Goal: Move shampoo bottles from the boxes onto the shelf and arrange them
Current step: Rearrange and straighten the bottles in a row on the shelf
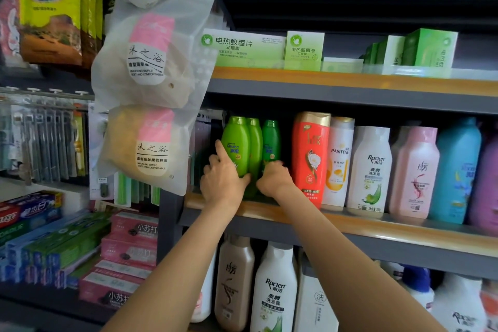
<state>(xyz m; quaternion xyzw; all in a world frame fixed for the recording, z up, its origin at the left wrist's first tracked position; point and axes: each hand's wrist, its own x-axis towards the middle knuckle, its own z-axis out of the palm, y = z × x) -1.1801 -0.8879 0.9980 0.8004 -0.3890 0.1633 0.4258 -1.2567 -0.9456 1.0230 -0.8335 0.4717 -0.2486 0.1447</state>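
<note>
Fingers of my left hand (221,178) curl around the front light green bottle (237,148), index finger stretched up its left side, thumb hooked at its base. My right hand (273,179) wraps the lower part of the darker green bottle (270,140) just beside it; a second light green bottle (254,143) stands between the two. All three stand upright at the left end of the middle shelf (350,224). To their right, apart, stands a red bottle (310,159), then a Pantene bottle (338,162) touching it.
</note>
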